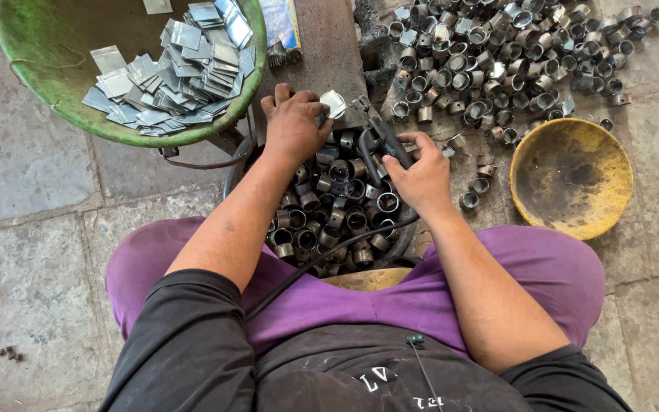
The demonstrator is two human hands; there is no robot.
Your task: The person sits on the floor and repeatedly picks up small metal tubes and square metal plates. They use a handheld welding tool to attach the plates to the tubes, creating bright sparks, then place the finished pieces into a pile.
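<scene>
We see the left hand [293, 126] pinching a small bent metal piece [334, 103], apparently just left of the tool [381, 137] gripped lengthwise by the right hand [421, 177].

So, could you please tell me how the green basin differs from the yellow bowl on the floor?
The green basin sits at the upper left, by the left hand; the yellow bowl lies beyond the right hand. The green basin holds flat silvery metal pieces; the yellow bowl holds nothing but dark grime. The green basin looks larger and is cut off by the frame; the yellow bowl shows whole. Both are round, worn and open-topped.
</scene>
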